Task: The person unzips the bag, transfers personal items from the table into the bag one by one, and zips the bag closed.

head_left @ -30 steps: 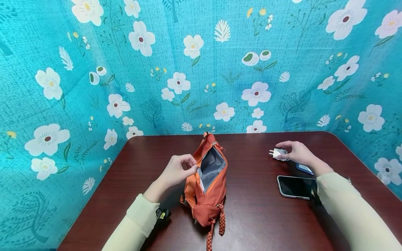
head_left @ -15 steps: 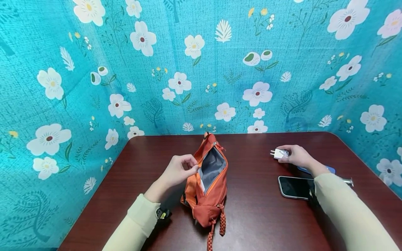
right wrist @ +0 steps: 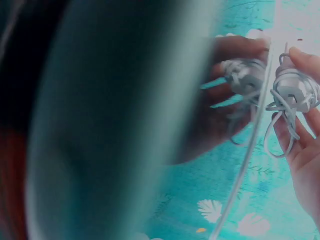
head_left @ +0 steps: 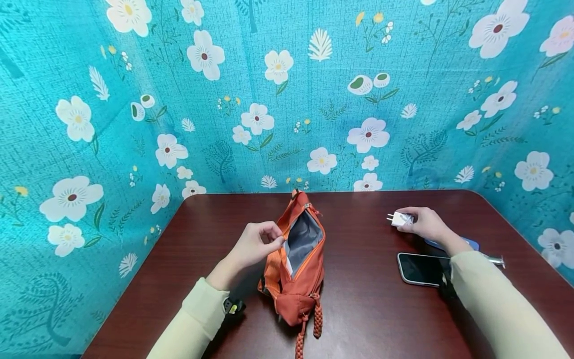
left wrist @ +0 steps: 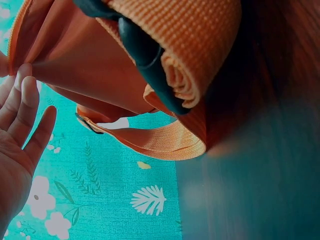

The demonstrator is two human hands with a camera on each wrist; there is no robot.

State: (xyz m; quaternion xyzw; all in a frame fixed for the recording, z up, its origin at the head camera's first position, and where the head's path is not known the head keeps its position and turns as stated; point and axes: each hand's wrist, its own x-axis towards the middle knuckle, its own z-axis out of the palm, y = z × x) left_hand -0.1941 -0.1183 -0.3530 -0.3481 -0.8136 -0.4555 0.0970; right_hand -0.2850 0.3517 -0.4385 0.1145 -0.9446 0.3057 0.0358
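Observation:
An orange-red waist bag (head_left: 299,294) lies on the table with its zip undone, showing a grey lining. My left hand (head_left: 257,243) pinches the left edge of that opening between thumb and fingers. In the left wrist view the fingertips (left wrist: 29,85) are at the bag's cloth (left wrist: 85,60), beside a rolled webbing strap (left wrist: 200,45). At the right, my right hand (head_left: 426,223) grips a white plug charger (head_left: 400,219), prongs pointing left. The right wrist view shows a cable (right wrist: 287,107) wound round the charger.
A smartphone (head_left: 421,269) lies screen up on the dark wooden table (head_left: 358,309), below my right hand. Partly under the right wrist is a blue flat item (head_left: 471,244), with a small silvery object (head_left: 498,261) by the sleeve. Flowered blue cloth (head_left: 314,124) hangs behind.
My right hand has shifted slightly right and down with the charger, then nearly stopped. More of the blue item and the silvery object shows. The left hand keeps its place on the bag.

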